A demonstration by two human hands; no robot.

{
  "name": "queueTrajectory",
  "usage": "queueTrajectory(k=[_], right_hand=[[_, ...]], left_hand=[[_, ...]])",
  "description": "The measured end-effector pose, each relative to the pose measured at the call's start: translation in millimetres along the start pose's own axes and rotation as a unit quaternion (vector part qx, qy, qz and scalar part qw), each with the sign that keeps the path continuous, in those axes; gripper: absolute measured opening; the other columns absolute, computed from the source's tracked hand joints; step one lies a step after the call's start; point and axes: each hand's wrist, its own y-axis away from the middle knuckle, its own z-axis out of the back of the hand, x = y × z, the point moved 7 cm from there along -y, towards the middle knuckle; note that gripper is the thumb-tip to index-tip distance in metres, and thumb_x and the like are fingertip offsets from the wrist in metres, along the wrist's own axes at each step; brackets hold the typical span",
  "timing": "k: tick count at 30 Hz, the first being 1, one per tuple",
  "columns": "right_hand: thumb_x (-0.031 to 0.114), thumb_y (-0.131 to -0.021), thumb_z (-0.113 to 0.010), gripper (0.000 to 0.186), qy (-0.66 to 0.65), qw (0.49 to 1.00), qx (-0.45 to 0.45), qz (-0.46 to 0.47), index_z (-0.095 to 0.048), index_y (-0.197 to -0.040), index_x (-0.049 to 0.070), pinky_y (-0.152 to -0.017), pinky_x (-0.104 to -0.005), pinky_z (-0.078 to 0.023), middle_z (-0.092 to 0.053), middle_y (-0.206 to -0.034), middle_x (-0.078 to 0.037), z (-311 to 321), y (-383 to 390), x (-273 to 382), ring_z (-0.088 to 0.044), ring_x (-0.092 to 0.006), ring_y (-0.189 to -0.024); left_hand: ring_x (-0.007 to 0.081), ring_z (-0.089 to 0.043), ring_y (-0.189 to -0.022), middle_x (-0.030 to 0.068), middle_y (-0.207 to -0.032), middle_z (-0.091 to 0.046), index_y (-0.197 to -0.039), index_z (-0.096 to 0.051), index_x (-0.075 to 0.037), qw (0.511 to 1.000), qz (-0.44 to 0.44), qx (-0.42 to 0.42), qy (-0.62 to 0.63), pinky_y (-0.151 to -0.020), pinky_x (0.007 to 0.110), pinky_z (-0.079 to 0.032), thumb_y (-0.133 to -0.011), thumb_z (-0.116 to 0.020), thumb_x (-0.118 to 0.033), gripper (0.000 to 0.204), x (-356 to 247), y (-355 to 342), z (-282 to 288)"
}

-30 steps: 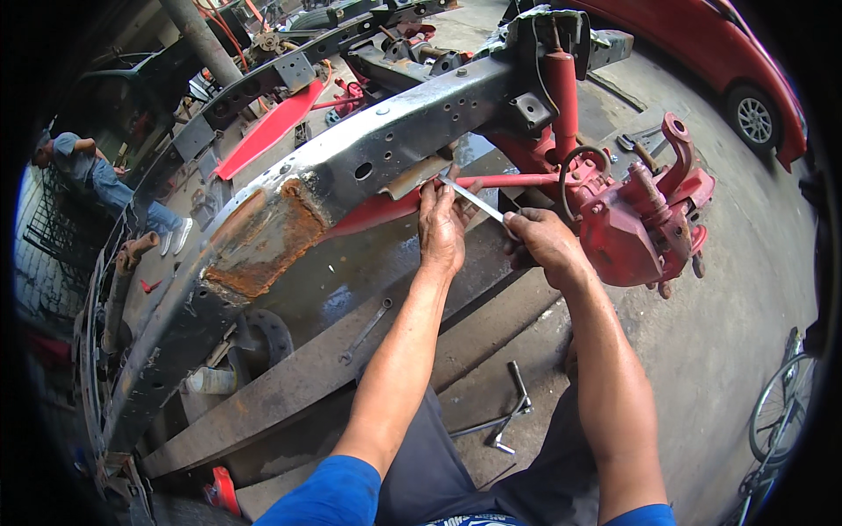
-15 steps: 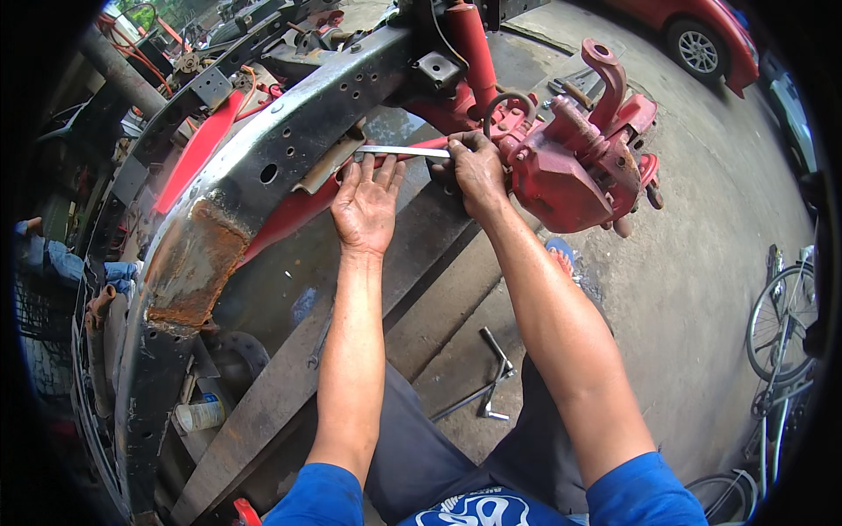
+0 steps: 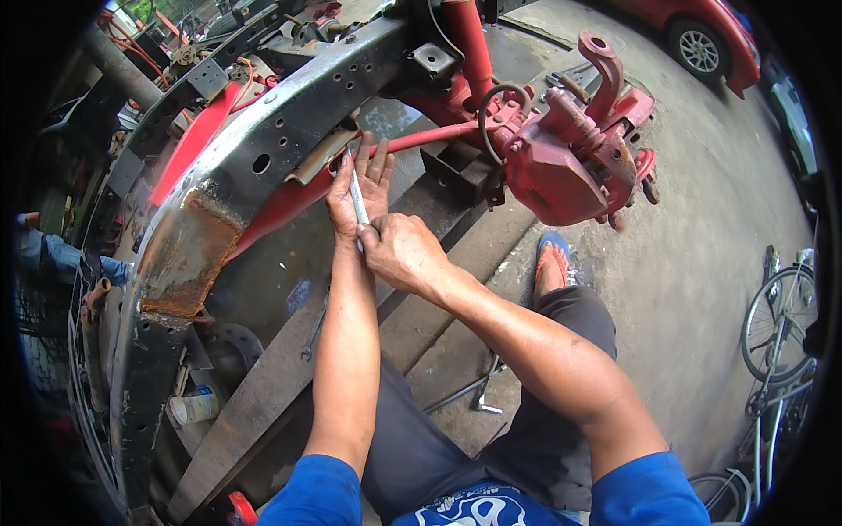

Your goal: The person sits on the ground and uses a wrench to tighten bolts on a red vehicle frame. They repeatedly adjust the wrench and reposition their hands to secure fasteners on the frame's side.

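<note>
My right hand (image 3: 405, 252) is closed around the lower end of a silver wrench (image 3: 358, 197). The wrench slants up across the palm of my left hand (image 3: 375, 188), its upper end beside the left thumb. Palm up, the left hand has its fingers stretched out under a rusty bracket (image 3: 323, 158) on a curved black vehicle frame rail (image 3: 303, 110). A red rod (image 3: 430, 136) runs from beside the left fingers toward a red wheel-hub assembly (image 3: 557, 175) on the right. What the wrench's upper end touches, I cannot tell.
A steel beam (image 3: 241, 416) crosses beneath my arms, with another wrench (image 3: 311, 337) on it. A socket handle (image 3: 484, 396) lies on the floor between my legs. My sandalled foot (image 3: 552, 267) stands below the hub. A bicycle (image 3: 776, 337) and red car (image 3: 693, 39) stand at right.
My right hand has moved left and toward me with the wrench, swinging it from nearly level to steep. The left hand remains palm up near the bracket, now with the wrench across it.
</note>
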Motion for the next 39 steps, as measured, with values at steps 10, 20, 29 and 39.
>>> queueTrajectory(k=[10,20,29,39], right_hand=[[0.016,-0.092,-0.051,0.032,-0.223,0.941,0.173,-0.188,-0.068,-0.087,-0.01,-0.052,-0.0354,-0.058,-0.07,-0.073,-0.015,2,1,-32,-0.07,-0.023,-0.06],[0.009,-0.088,-0.047,0.028,-0.226,0.931,0.197,-0.207,-0.067,-0.093,-0.01,-0.053,-0.0355,-0.057,-0.07,-0.077,-0.015,9,0,-44,-0.07,-0.0238,-0.062],[0.021,-0.099,-0.056,0.026,-0.258,0.949,-0.082,-0.164,-0.064,-0.098,-0.004,-0.058,-0.0326,-0.053,-0.062,-0.077,-0.007,72,-34,-82,-0.06,-0.0149,-0.064],[0.019,-0.1,-0.057,0.024,-0.29,0.916,-0.256,-0.106,-0.061,-0.114,0.001,-0.052,-0.0276,-0.048,-0.063,-0.08,-0.005,74,-77,-108,-0.064,-0.0131,-0.063]], left_hand=[[0.0349,-0.058,-0.128,0.0135,-0.131,-0.06,-0.139,-0.046,-0.007,0.988,-0.063,-0.065,-0.124,-0.109,0.046,-0.05,-0.103,-0.047,-0.011,0.037,-1,0,-11],[0.0314,-0.07,-0.106,0.0174,-0.119,-0.066,-0.127,-0.055,0.003,0.954,-0.043,-0.203,-0.217,-0.091,0.041,-0.059,-0.102,-0.053,-0.011,0.029,-9,15,3],[0.0294,-0.059,-0.125,0.0121,-0.136,-0.059,-0.143,-0.046,-0.003,0.976,-0.029,-0.096,-0.193,-0.11,0.046,-0.046,-0.102,-0.052,-0.012,0.043,8,11,-17],[0.0295,-0.053,-0.13,0.0071,-0.127,-0.061,-0.131,-0.055,-0.005,0.995,-0.006,-0.02,-0.102,-0.119,0.05,-0.036,-0.103,-0.053,-0.015,0.03,16,5,-26]])
